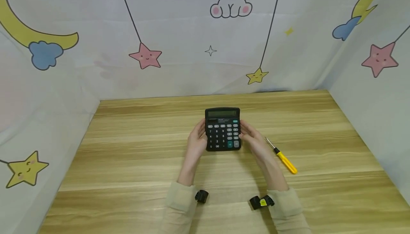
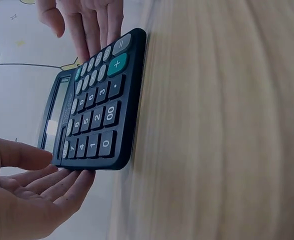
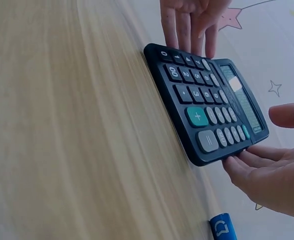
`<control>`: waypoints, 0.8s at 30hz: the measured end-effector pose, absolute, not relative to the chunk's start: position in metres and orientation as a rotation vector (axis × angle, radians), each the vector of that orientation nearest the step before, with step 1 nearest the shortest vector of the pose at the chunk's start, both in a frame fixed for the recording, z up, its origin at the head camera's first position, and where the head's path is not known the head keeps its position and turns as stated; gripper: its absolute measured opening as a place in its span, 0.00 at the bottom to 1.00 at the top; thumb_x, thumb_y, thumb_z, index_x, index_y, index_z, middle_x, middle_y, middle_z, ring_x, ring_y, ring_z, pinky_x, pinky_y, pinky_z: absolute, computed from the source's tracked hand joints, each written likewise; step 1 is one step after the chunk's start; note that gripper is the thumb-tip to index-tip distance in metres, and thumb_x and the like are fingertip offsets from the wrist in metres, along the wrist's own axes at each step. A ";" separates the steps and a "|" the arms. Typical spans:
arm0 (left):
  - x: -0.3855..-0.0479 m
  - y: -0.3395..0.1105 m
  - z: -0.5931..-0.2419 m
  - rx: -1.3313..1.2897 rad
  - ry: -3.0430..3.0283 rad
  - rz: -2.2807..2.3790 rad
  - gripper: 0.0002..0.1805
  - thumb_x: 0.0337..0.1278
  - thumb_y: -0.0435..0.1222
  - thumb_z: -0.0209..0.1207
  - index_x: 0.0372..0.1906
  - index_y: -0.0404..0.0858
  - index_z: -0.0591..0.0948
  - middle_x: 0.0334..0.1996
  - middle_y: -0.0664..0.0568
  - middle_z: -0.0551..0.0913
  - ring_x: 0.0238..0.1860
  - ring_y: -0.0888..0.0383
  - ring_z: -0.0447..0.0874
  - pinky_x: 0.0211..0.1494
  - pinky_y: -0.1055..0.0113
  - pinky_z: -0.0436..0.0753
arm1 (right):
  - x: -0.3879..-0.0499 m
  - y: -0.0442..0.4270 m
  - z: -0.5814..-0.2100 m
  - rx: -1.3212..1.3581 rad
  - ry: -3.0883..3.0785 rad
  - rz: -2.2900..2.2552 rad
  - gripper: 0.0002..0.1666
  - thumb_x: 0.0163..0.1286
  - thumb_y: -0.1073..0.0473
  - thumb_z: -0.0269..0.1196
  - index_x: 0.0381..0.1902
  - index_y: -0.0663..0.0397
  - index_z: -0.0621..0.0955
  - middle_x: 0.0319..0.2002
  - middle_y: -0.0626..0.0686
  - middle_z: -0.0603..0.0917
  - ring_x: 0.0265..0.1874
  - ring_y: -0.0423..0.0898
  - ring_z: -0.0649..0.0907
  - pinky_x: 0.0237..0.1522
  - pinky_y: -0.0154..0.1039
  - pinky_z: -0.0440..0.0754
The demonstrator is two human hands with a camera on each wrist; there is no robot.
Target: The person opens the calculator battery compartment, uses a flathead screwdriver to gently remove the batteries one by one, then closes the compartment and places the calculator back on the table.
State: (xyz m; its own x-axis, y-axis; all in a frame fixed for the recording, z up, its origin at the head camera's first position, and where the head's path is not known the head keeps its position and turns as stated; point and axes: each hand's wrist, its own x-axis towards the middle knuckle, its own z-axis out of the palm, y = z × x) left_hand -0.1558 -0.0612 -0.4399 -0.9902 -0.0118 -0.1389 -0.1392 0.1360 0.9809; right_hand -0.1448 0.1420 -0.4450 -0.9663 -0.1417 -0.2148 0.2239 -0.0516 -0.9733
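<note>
A black calculator with grey, black and green keys faces up in the middle of the wooden table, its display at the far end. My left hand is at its left side, fingers reaching along and partly under the edge; in the left wrist view the thumb is near the display end. At the opposite side, my right hand touches the edge with extended fingers. The right wrist view shows that thumb raised off the calculator. Fingertips under the calculator are hidden.
To the right of my right hand lies a screwdriver with a yellow handle, tip pointing away. A small blue cylinder with white lettering shows at the bottom of the right wrist view. Printed white cloth borders the table.
</note>
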 end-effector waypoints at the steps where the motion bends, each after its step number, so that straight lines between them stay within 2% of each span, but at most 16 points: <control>1: -0.156 -0.061 -0.440 -0.153 2.294 1.993 0.35 0.56 0.20 0.43 0.72 0.39 0.63 0.70 0.40 0.66 0.71 0.43 0.64 0.73 0.52 0.63 | -0.145 0.141 -0.445 0.098 1.975 -2.107 0.40 0.69 0.66 0.51 0.76 0.58 0.50 0.76 0.59 0.54 0.75 0.54 0.56 0.76 0.49 0.48; 7: -0.156 -0.060 -0.443 -0.164 2.299 1.957 0.38 0.51 0.19 0.43 0.72 0.37 0.62 0.69 0.39 0.67 0.70 0.42 0.64 0.70 0.50 0.67 | -0.146 0.136 -0.448 0.127 1.976 -2.095 0.42 0.68 0.67 0.51 0.76 0.59 0.48 0.76 0.59 0.50 0.76 0.54 0.53 0.76 0.49 0.44; 18: -0.155 -0.060 -0.448 -0.190 2.243 1.972 0.39 0.51 0.19 0.45 0.72 0.40 0.63 0.68 0.39 0.68 0.68 0.43 0.65 0.67 0.50 0.70 | -0.146 0.136 -0.451 0.171 1.949 -2.099 0.41 0.68 0.68 0.50 0.76 0.60 0.48 0.77 0.57 0.48 0.77 0.52 0.51 0.77 0.46 0.42; 24: -0.155 -0.061 -0.450 -0.194 2.234 1.996 0.38 0.51 0.19 0.46 0.72 0.42 0.64 0.69 0.39 0.66 0.69 0.42 0.64 0.70 0.49 0.67 | -0.147 0.137 -0.454 0.173 1.942 -2.099 0.40 0.69 0.67 0.51 0.75 0.60 0.49 0.77 0.56 0.48 0.77 0.51 0.51 0.77 0.45 0.43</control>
